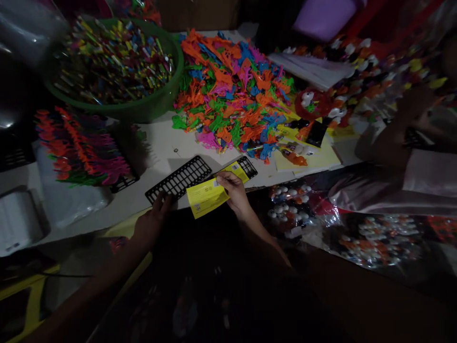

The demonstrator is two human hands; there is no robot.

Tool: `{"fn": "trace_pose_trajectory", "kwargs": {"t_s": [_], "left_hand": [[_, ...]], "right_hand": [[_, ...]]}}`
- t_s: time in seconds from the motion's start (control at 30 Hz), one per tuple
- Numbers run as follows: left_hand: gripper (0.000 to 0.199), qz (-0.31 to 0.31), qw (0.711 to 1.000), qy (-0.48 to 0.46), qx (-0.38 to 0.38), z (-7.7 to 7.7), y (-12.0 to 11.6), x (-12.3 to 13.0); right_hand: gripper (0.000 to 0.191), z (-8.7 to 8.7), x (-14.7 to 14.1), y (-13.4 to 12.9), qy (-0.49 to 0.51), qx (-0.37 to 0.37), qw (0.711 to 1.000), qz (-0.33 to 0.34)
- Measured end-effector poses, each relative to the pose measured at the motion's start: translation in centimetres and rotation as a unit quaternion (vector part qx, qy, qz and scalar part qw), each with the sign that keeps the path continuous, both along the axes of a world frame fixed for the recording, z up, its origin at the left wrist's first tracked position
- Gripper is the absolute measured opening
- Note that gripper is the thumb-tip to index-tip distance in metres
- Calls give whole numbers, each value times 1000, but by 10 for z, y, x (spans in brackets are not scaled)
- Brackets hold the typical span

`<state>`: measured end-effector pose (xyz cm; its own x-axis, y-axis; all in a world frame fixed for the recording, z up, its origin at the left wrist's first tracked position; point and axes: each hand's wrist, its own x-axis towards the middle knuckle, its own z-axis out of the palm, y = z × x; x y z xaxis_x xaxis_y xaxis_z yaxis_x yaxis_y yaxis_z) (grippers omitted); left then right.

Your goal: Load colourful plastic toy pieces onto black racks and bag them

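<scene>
My right hand (233,188) pinches a yellow printed card (207,195) between thumb and fingers, above the table's front edge. Under that hand, a second yellow card (235,167) lies over another black slotted rack (249,166). My left hand (155,219) grips the near left end of a black slotted rack (180,178), its fingers curled over the edge in shadow. The slots of this rack look bare. Beyond the racks lies a large heap of orange, green, blue and pink plastic toy pieces (232,95).
A green basin (157,102) of small colourful sticks stands back left. Left of me, a rack filled with coloured pieces (82,152) rests on plastic wrapping (74,205). Another person's arm (389,124) reaches in at right. Bagged white and orange figures (382,238) lie below.
</scene>
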<state>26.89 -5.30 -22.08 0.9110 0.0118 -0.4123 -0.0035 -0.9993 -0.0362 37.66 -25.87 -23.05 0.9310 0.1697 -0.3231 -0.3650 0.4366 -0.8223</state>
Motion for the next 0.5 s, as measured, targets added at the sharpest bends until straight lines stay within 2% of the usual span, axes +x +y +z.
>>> {"fn": "trace_pose_trajectory", "kwargs": {"t_s": [0.07,0.17,0.27,0.33,0.4,0.5], "left_hand": [[46,-2,1000,-13,-15,4,5,-9],[42,28,996,-52,-60,21,19,-17],[39,122,986,-83,-78,42,41,-14],[42,185,974,-88,-96,50,55,-6],[44,212,960,-77,-168,49,63,5],[45,164,930,-4,-328,33,63,24]], "right_hand": [[18,2,1,-2,7,2,1000,-10],[17,9,6,-10,-1,3,1000,-31],[16,17,17,-22,-26,-3,998,-64],[16,22,26,-31,-45,-14,995,-91],[18,28,36,-36,-66,-33,991,-114],[19,36,50,-36,-90,-67,988,-108]]}}
